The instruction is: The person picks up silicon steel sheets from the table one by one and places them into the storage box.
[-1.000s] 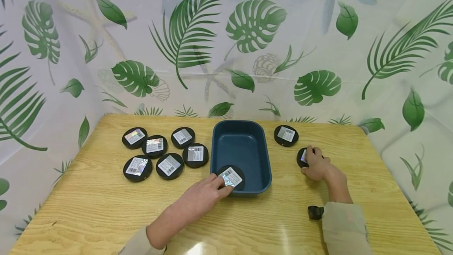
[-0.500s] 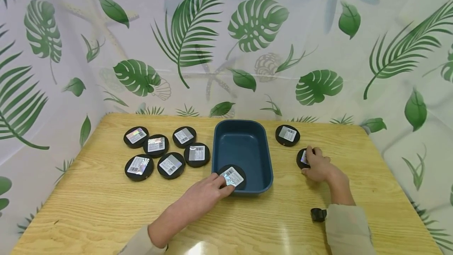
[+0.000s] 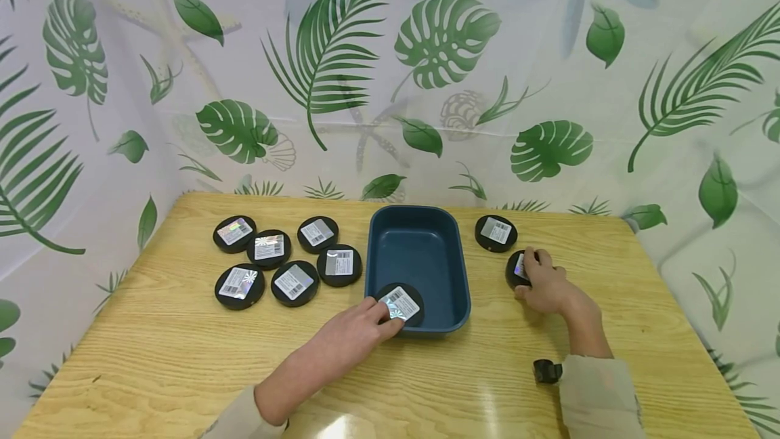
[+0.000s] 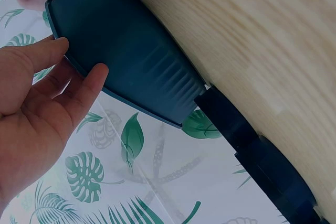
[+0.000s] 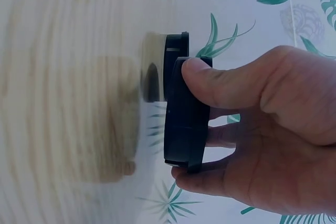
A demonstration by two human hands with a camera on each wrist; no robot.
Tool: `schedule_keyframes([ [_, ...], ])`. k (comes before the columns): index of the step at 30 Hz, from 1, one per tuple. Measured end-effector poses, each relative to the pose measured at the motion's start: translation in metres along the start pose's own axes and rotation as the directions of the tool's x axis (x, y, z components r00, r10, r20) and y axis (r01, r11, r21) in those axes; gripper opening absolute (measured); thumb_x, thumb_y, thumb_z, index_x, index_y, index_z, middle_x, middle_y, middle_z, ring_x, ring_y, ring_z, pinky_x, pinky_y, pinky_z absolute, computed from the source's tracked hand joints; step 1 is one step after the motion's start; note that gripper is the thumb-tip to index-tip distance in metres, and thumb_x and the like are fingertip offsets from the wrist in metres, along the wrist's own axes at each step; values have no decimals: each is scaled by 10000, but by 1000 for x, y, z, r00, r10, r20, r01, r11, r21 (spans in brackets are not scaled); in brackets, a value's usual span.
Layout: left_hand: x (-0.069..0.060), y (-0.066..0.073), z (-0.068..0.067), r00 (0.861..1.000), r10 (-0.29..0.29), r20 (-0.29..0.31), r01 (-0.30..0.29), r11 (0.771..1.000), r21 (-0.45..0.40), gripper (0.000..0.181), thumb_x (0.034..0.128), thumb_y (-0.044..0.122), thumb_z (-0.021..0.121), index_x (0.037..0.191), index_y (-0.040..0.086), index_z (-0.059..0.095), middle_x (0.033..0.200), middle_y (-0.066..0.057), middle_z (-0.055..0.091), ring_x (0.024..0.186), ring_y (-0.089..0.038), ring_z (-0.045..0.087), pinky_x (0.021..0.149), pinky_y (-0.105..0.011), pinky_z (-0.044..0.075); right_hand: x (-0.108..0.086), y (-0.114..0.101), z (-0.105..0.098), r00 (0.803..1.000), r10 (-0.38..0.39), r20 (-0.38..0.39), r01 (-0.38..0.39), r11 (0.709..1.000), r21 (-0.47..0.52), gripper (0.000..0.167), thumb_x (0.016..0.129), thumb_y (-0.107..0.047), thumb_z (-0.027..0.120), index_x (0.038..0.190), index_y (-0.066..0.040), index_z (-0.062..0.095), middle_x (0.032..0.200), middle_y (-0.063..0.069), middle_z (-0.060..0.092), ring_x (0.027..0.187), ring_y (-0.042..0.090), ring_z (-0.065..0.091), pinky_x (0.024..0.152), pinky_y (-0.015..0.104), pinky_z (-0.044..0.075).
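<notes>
In the head view my left hand reaches to the near left corner of a dark blue plastic tub and pinches a flat, round black disc with a silvery barcode label. The left wrist view shows the thumb and fingers at the tub's rim; the disc is hidden there. My right hand grips another black disc by its edges, thumb on one side and fingers on the opposite side. In the right wrist view this disc is a little off the wooden table. Behind it lies a further labelled disc.
Several labelled black discs lie flat on the wooden table left of the tub. Near the right sleeve is a small black object. A leaf-patterned cloth hangs along the table's back and sides.
My right hand has shifted slightly left with its disc, and more of the disc's left side shows. The left hand and its disc stay at the tub's corner.
</notes>
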State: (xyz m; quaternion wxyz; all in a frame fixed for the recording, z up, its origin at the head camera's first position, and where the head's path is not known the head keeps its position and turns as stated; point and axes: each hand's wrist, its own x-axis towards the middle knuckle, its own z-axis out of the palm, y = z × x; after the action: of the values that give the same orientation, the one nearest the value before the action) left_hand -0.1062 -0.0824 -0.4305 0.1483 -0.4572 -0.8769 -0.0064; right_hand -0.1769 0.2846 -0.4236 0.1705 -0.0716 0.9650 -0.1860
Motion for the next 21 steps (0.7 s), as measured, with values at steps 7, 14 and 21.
schedule_keyframes([
  [7,0,0,0,1000,-7,7,7,1000,-3,277,914,97,679,1165,212,696,991,-16,608,858,-163,541,761,-227,513,-1,-8,1,999,-35,-31,35,999,20,742,1004,-121,544,1503,171,79,1492,443,74,1259,740,179,996,753,279],
  [14,0,0,-1,1000,-6,9,7,1000,-7,282,912,93,682,1168,210,697,995,-18,610,858,-163,542,770,-226,511,-5,-19,-1,996,-57,-71,58,998,23,744,996,-110,559,1509,160,93,1497,429,79,1268,716,189,997,744,284],
  [21,0,0,-1,1000,-2,5,2,1000,-1,276,914,98,682,1166,209,697,994,-17,609,854,-162,541,773,-225,509,-5,-25,0,993,-75,-94,77,997,18,746,986,-101,573,1510,155,107,1503,416,102,1263,701,218,997,732,300],
])
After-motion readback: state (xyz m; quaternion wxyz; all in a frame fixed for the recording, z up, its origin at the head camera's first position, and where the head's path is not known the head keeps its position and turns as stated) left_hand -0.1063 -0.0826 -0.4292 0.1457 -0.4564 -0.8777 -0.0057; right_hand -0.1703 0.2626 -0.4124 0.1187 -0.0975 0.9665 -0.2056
